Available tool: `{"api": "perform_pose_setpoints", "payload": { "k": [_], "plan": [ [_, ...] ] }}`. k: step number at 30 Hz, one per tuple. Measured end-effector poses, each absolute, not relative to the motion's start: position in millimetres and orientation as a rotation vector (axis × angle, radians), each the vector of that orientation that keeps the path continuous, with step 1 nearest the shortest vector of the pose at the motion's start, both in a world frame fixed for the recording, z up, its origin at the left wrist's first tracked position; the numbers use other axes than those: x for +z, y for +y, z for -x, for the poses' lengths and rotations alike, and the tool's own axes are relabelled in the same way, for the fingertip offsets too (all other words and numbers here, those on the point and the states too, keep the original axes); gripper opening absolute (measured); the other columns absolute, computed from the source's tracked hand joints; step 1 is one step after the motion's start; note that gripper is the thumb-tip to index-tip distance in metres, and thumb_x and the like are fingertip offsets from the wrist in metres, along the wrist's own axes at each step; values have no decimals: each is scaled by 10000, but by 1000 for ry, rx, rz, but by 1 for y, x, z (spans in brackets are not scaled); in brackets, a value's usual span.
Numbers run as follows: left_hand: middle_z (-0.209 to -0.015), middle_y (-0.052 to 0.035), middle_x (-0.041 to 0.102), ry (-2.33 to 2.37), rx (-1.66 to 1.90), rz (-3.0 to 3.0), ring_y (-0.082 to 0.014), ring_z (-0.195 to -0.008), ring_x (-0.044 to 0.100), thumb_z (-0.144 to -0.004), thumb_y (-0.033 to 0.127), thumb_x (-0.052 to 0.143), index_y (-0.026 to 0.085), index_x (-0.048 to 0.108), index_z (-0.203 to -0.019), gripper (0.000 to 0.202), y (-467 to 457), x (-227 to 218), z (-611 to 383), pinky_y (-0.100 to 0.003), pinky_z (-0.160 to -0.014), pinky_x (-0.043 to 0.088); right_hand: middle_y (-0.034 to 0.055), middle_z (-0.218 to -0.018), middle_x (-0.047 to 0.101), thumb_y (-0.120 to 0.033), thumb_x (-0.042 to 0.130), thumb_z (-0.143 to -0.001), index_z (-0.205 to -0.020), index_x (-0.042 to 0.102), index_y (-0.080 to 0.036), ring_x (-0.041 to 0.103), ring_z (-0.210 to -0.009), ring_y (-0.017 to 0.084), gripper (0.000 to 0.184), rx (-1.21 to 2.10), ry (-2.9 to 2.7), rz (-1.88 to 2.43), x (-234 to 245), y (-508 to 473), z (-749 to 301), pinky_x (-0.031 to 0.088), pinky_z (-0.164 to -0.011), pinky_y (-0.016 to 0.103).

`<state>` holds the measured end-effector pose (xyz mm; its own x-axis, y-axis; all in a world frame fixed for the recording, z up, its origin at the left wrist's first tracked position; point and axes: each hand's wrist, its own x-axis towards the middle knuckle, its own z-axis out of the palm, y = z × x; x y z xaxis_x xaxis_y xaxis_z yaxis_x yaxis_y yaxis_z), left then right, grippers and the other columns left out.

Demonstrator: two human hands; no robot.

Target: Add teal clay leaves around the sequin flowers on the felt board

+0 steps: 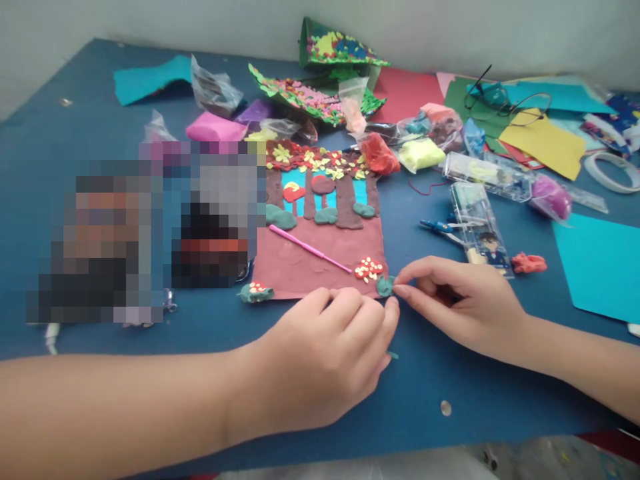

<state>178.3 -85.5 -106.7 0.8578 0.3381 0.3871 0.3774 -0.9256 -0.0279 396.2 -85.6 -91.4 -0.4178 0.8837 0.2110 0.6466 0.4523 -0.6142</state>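
Observation:
A clay picture (pixel 320 250) lies flat, with dark tree trunks, yellow leaves and a reddish-brown ground. At its lower right corner is a piece of teal-green clay (pixel 385 287), pinched at its edge between the thumb and forefinger of my right hand (pixel 465 303). My left hand (pixel 335 357) is closed in front of the lower edge, its fingertips near that corner. A thin green bit (pixel 393 355) pokes out beneath it; what the fingers hold is hidden. A pink stick tool (pixel 310 249) rests across the picture, close to a red clay mushroom cap with pale dots (pixel 369 269).
Bagged clay, such as a red pack (pixel 379 153) and a yellow pack (pixel 421 155), lies behind the picture. Right of it are a clear case (pixel 480 227), blue compasses (pixel 437 227), glasses (pixel 525 117), a tape roll (pixel 613 172) and blue paper (pixel 603 267). Blurred blocks cover items at left.

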Motion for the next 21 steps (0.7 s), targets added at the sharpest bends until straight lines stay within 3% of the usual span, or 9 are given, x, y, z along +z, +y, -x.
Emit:
{"api": "perform_pose_setpoints", "payload": {
  "k": [12, 21],
  "plan": [
    [-880, -103, 621, -539, -555, 2924, -231, -755, 531, -959, 205, 334, 9, 529, -1246, 399, -86, -103, -179, -345, -584, 399, -97, -494, 418, -169, 575, -876, -833, 606, -171, 365, -399, 40, 53, 687, -2123, 1248, -91, -86, -396, 275, -373, 148],
    [-898, -103, 613, -538, -534, 2928, -237, -771, 527, -956, 211, 357, 23, 538, -1237, 384, -85, -99, -180, -350, -601, 395, -88, -514, 448, -151, 479, -906, -916, 586, -126, 361, -380, 34, 110, 737, -2104, 1166, -88, -88, -400, 278, -361, 146]
  ]
}}
